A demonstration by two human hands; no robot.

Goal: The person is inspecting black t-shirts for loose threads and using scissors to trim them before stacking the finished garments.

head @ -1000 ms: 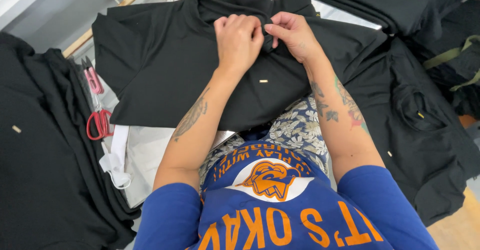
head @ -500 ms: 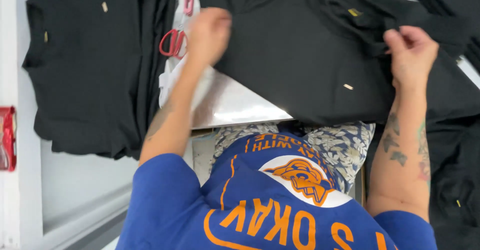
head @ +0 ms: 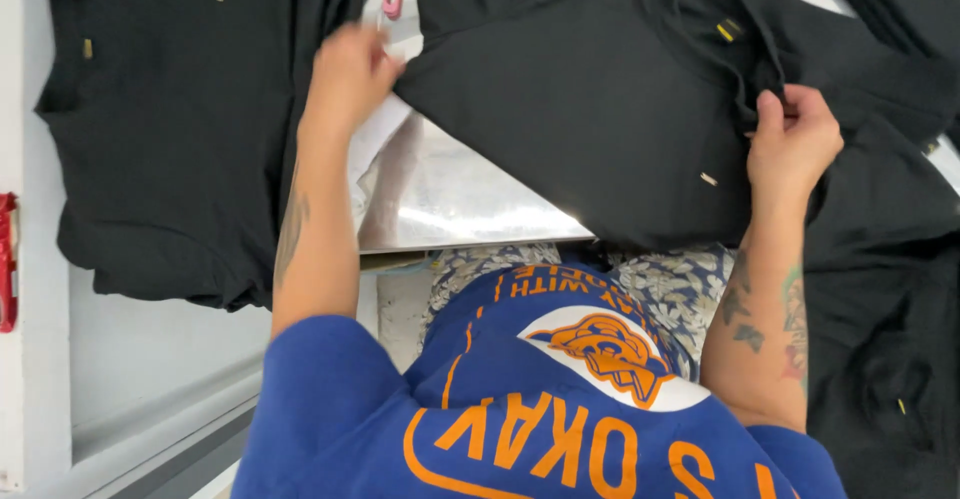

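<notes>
We see left hand (head: 350,69), upper centre-left, blurred, fingers curled at corner of black garment (head: 600,109); whether it grips, we cannot tell. Right hand (head: 792,139), right of centre, pinches garment's folded edge between thumb and fingers. Garment lies upper centre over shiny metal plate (head: 450,199), long axis running left to right. Small yellow tag (head: 729,30) sits upper right on garment. Second black garment (head: 170,129) fills upper left.

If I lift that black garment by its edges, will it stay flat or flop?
Probably flop: the black garment already bunches into folds where the right hand pinches it. It likely slides easily over the shiny metal plate and seems light, since the left hand holds its corner with fingertips only.
</notes>
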